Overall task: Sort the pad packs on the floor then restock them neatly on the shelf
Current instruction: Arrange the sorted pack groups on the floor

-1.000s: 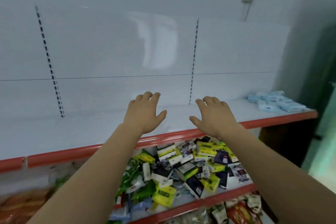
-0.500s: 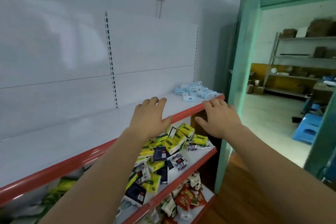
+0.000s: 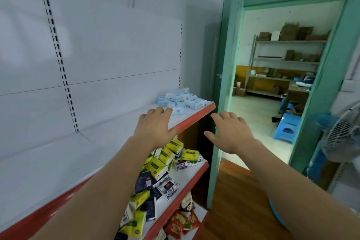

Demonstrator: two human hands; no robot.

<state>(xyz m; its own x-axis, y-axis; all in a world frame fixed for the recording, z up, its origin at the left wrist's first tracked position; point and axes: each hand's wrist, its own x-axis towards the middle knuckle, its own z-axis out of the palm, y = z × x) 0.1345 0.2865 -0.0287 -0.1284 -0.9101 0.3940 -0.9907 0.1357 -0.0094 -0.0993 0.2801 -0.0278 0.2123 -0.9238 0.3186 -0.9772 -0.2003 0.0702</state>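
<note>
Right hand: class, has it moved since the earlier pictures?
Yes. The right hand has moved rightward, off the red-edged white shelf and past its end, before the green door frame.

The white shelf [image 3: 194,117] with a red front edge carries a small heap of pale blue packs [image 3: 181,100] at its right end; the lower shelf [image 3: 191,178] holds jumbled packs [image 3: 161,163] — yellow-green, dark and white.
</note>
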